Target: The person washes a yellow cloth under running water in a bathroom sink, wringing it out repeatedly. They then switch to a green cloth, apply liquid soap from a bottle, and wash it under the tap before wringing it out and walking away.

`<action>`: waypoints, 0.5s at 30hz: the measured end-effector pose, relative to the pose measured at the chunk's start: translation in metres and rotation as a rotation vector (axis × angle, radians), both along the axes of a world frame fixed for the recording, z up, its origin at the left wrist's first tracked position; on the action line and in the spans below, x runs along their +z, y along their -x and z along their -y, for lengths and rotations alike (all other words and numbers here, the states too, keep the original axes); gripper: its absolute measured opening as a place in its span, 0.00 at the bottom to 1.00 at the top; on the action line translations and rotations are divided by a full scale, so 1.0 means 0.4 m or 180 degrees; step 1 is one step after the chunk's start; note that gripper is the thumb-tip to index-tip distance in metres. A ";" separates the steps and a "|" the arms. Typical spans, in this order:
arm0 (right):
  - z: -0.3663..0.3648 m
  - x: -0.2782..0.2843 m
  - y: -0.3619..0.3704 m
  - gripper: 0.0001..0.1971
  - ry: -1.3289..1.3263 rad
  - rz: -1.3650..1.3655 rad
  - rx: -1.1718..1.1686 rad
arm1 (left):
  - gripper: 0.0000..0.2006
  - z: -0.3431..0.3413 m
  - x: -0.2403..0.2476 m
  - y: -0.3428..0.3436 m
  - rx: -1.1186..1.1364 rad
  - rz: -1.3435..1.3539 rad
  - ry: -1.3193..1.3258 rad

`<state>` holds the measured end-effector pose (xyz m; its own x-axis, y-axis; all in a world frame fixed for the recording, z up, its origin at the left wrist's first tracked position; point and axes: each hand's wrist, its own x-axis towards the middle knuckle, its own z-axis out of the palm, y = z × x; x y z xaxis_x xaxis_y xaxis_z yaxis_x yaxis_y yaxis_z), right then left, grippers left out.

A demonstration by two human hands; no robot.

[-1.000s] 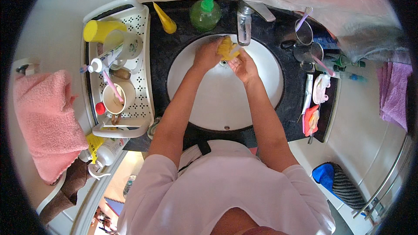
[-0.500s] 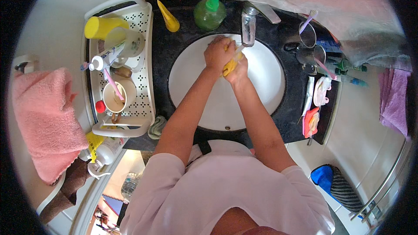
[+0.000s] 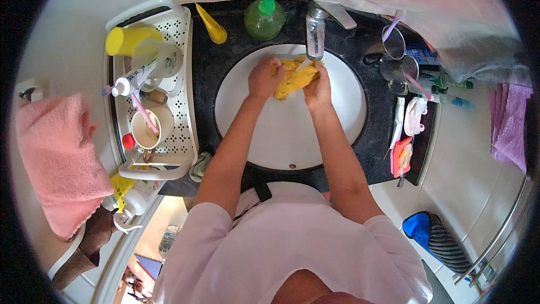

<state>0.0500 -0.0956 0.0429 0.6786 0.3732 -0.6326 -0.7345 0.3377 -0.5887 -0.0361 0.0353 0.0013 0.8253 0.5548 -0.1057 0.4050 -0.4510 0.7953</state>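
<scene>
Yellow cloth (image 3: 295, 82) in left fingers (image 3: 275, 63) and right fingers (image 3: 322, 73), over a white basin (image 3: 289, 141).

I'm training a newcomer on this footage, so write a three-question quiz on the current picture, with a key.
1. True or false: the left hand and the right hand both hold the yellow cloth over the white sink.

2. Which stands on the counter, just left of the faucet?
a) purple towel
b) green pump bottle
c) see-through mug

3. What colour is the towel at the far left?

Key: 1. True. 2. b. 3. Pink.
</scene>
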 end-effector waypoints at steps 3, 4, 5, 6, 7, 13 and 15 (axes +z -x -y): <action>0.022 0.013 -0.008 0.14 0.0075 -0.0173 -0.0143 | 0.32 0.001 -0.003 0.024 -0.0427 0.0666 0.0165; 0.030 0.006 -0.012 0.15 -0.0017 -0.0225 -0.0139 | 0.37 0.013 0.006 0.026 -0.0628 0.0807 0.0122; 0.059 -0.041 -0.023 0.16 -0.0263 -0.0317 0.0225 | 0.38 0.030 0.013 0.021 -0.0651 0.0702 -0.0219; 0.050 -0.019 -0.015 0.16 -0.0328 -0.0445 0.0256 | 0.39 0.050 0.013 0.017 -0.0654 0.0584 -0.0556; 0.029 0.031 -0.001 0.15 -0.0393 -0.0564 0.0288 | 0.38 0.055 0.001 0.014 -0.0592 0.0446 -0.0648; 0.057 0.046 -0.054 0.14 -0.0683 -0.0371 -0.0115 | 0.26 -0.016 -0.025 0.021 -0.0154 -0.0536 0.1330; 0.088 0.002 -0.063 0.15 -0.0118 -0.0530 0.0102 | 0.23 -0.016 0.036 0.028 0.0067 0.0089 0.2466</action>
<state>0.0751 -0.1310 0.0437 0.5530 0.4181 -0.7206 -0.8315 0.3318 -0.4456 -0.0473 0.0417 0.0157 0.8234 0.3467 -0.4492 0.3825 0.2458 0.8907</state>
